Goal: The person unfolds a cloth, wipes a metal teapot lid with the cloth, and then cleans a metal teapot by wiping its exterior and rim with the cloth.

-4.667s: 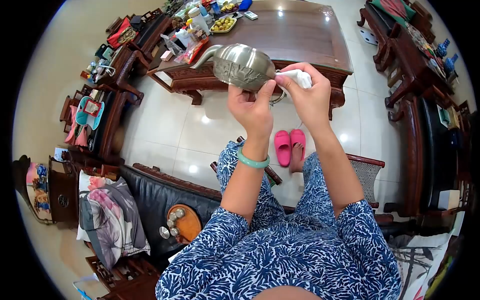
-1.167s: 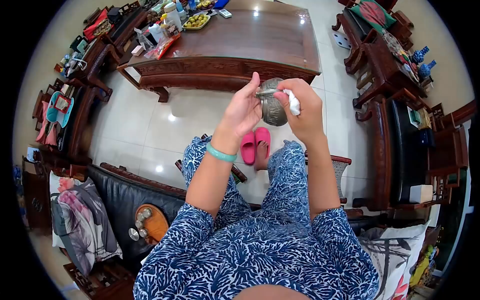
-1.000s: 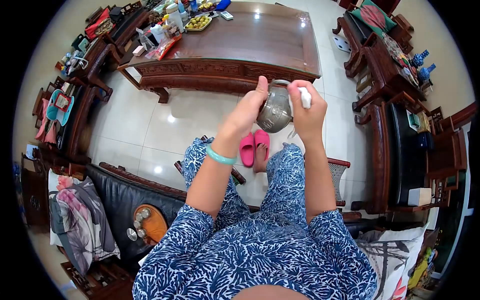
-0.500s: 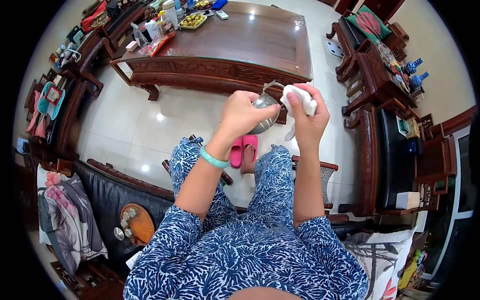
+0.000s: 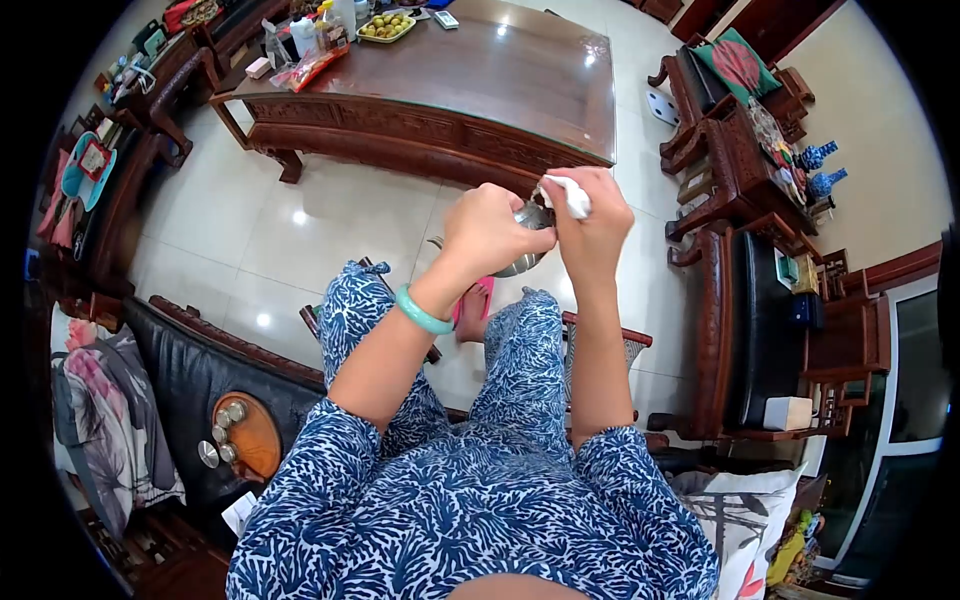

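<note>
A small silver metal teapot (image 5: 522,264) is held up in front of me over my knees. My left hand (image 5: 488,232) is closed around it, thumb across its side, and the fingers hide much of its body. A thin curved part juts out to the left of that hand. In my right hand (image 5: 597,222) a crumpled white cloth (image 5: 570,198) is pinched against the teapot's upper right side. On the black seat at left, a round wooden tray (image 5: 262,440) carries several small silver cups (image 5: 235,410), with a round metal piece (image 5: 208,454) at its edge.
A long dark wooden table (image 5: 470,75) stands ahead, bearing a plate of yellow-green fruit (image 5: 386,27), a red packet (image 5: 318,68) and bottles. Carved seats (image 5: 755,310) line the right side. Below my hands are pink slippers (image 5: 486,290) on the tiled floor.
The teapot has turned in my left hand, its looped handle no longer standing up at the top. My right hand with the cloth has moved left, closer against it. The view has shifted slightly.
</note>
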`<act>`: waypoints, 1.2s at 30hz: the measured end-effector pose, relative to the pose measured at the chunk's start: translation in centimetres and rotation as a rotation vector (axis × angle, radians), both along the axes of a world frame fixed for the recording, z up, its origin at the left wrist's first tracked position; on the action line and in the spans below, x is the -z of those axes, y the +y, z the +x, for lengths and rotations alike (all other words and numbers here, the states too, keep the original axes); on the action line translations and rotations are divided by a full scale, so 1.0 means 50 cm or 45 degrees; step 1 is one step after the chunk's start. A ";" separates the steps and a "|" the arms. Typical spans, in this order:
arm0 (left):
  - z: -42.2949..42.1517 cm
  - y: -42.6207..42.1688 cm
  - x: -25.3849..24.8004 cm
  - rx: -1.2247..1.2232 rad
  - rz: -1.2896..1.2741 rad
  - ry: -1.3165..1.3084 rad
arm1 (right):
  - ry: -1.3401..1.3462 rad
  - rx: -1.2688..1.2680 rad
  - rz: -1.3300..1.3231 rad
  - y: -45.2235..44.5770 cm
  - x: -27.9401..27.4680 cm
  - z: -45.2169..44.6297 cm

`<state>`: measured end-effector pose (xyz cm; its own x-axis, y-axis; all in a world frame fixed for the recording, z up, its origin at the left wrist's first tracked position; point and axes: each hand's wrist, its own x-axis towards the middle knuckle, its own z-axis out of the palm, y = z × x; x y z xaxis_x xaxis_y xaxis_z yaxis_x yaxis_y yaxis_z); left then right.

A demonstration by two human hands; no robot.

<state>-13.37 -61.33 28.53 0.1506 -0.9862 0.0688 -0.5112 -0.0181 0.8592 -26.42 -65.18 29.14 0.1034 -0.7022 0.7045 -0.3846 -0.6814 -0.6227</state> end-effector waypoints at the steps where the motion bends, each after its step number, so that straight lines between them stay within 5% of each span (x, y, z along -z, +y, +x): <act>1: 0.000 -0.002 0.001 -0.001 0.013 -0.005 | 0.061 -0.042 -0.062 -0.010 0.002 0.003; 13: -0.001 0.008 -0.024 -0.054 0.023 -0.373 | 0.331 -0.135 -0.065 -0.016 -0.006 0.003; 24: 0.015 -0.005 -0.014 -0.161 -0.024 -0.222 | 0.140 0.243 0.219 -0.008 0.004 -0.028; 27: 0.029 -0.011 -0.006 -0.155 -0.047 -0.053 | -0.616 -0.110 0.781 -0.024 0.025 -0.047; 36: 0.040 -0.029 0.029 -0.041 -0.115 0.286 | -1.259 -0.650 1.295 -0.014 0.054 -0.063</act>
<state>-11.37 -62.77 27.08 0.2034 -0.9720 0.1180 -0.3073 0.0511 0.9502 -29.55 -65.86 26.43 0.2686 -0.9561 -0.1169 0.5986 0.2608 -0.7574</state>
